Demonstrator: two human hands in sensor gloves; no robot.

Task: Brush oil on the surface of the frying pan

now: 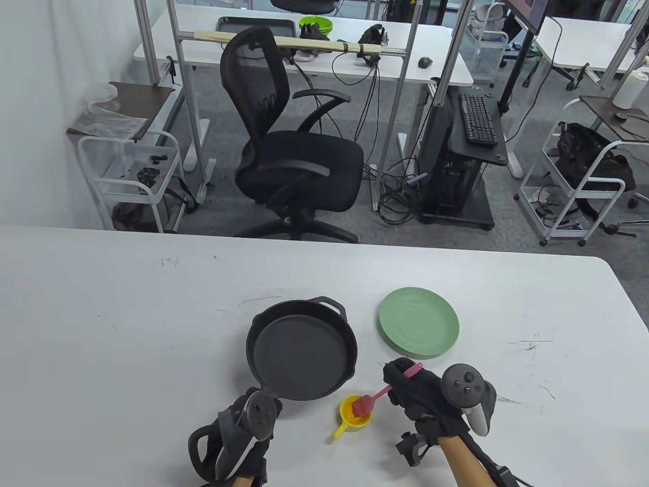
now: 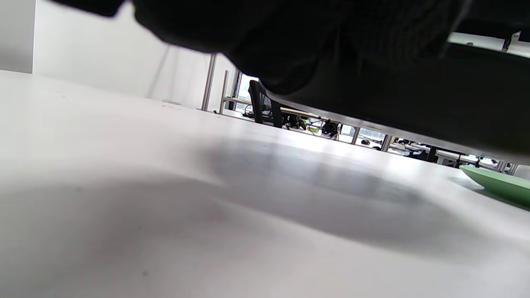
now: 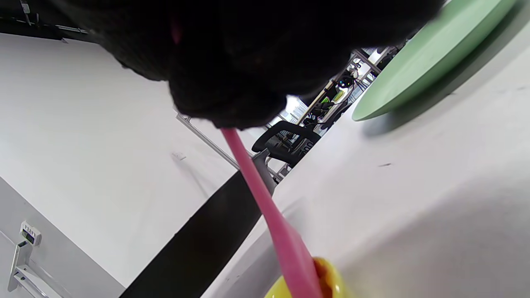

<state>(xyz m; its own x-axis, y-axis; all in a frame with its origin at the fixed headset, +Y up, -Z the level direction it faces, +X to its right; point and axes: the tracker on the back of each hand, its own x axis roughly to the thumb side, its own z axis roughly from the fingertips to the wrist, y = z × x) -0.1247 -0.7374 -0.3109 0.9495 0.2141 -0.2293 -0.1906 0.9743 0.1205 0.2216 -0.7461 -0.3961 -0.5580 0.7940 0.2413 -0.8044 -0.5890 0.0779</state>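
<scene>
A black cast-iron frying pan (image 1: 301, 350) sits mid-table. Its long handle runs toward me under my left hand (image 1: 259, 408), which grips it. In the left wrist view the glove (image 2: 269, 41) and the pan's dark underside (image 2: 414, 95) hang above the tabletop with a gap below them. My right hand (image 1: 405, 380) holds a pink silicone brush (image 1: 379, 394) by its handle. The brush head is dipped into a small yellow bowl (image 1: 355, 418) just right of the pan handle. The right wrist view shows the pink handle (image 3: 265, 198) running down into the yellow bowl (image 3: 335, 281).
A light green plate (image 1: 419, 320) lies right of the pan, beyond my right hand, and also shows in the wrist views (image 2: 497, 184) (image 3: 430, 54). The white table (image 1: 127, 329) stretches left and right. An office chair (image 1: 294, 152) stands beyond the far edge.
</scene>
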